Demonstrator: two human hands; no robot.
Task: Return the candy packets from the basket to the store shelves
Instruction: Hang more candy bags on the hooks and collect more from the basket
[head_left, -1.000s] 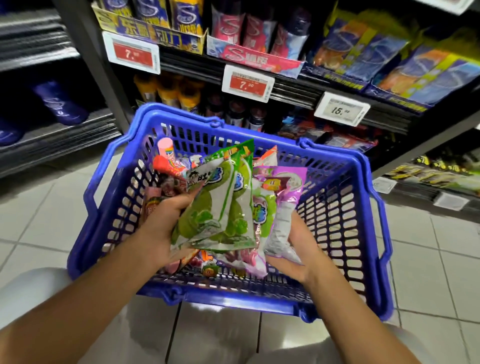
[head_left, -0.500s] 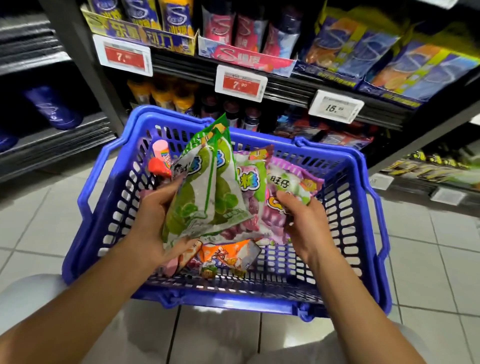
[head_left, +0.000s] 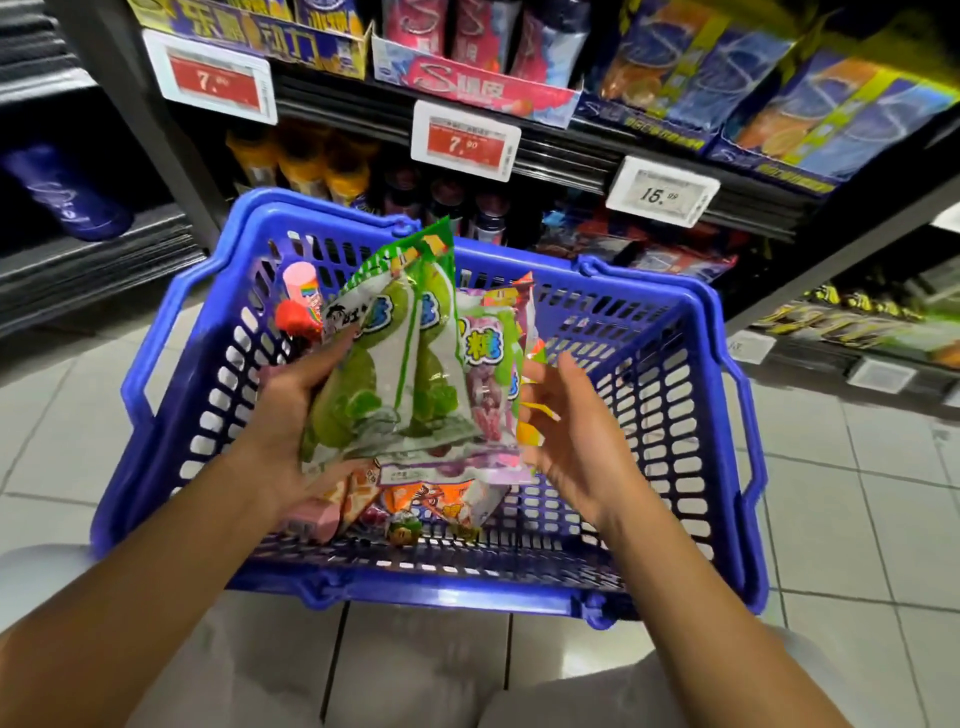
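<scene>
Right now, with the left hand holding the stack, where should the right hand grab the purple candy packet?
Pinch the purple candy packet at its free right edge, coming in from the right. It stands fanned behind the green packets that the left hand grips, so only that edge is exposed. The right hand is open just beside it.

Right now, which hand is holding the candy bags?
The left hand grips the green plastic candy packets by their lower left edge; the right hand holds nothing.

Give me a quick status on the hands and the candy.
Left hand grips green candy packets above the blue basket. Right hand open beside them. More candy in the basket; nothing blocks the shelves.
</scene>
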